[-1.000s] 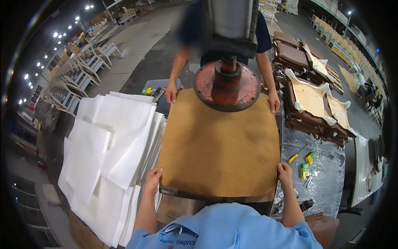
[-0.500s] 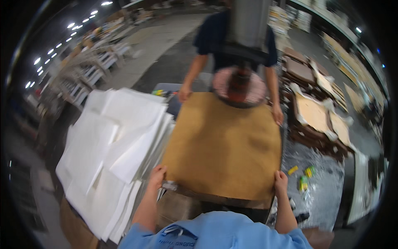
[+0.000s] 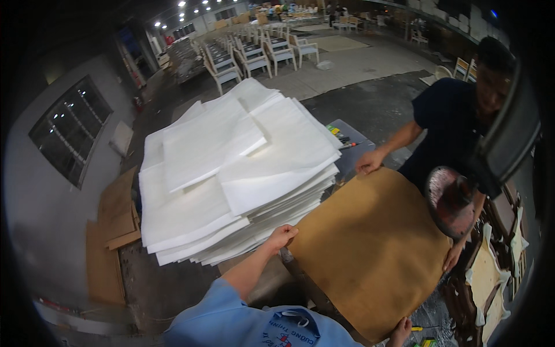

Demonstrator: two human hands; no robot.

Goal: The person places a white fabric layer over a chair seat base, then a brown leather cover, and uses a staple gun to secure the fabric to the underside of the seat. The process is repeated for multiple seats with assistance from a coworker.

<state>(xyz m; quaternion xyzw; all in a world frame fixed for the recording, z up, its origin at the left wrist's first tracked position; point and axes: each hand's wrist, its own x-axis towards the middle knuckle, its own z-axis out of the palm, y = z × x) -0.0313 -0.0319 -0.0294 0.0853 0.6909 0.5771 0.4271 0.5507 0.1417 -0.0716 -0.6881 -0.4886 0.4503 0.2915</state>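
Change since earlier: the view has swung left, so the brown sheet (image 3: 370, 248) now fills the lower right of the frame instead of the centre, and the white stack (image 3: 231, 173) has come from the left edge to the middle; both of the person's hands stay at the sheet's near edge.
Brown sheet: a large tan panel lying flat on a work surface, its corners running from centre frame down to the bottom right.
Left hand (image 3: 282, 236): at the sheet's near left corner, just below centre; the fingers (image 3: 289, 231) are curled together over the edge, gripping the corner, which lies under the fingertips.
Right hand (image 3: 400, 332): at the bottom edge of the frame, right of centre, touching the sheet's near right corner; only part of it shows, so I cannot tell how its fingers are set.
Sleeves: light blue fabric (image 3: 231, 318) rising from the bottom edge.
Co-worker: a person in a dark shirt (image 3: 451, 127) at the upper right, one hand (image 3: 370, 162) on the sheet's far corner, the other hand (image 3: 452, 257) at its right edge.
Round press head (image 3: 451, 199): a reddish disc hanging over the sheet's right side.
White stack: thick pile of white foam sheets just left of the brown sheet, close to the left hand.
Background: rows of pale chairs (image 3: 254, 55) at the top of the frame; flat cardboard pieces (image 3: 115, 220) on the floor at the left.
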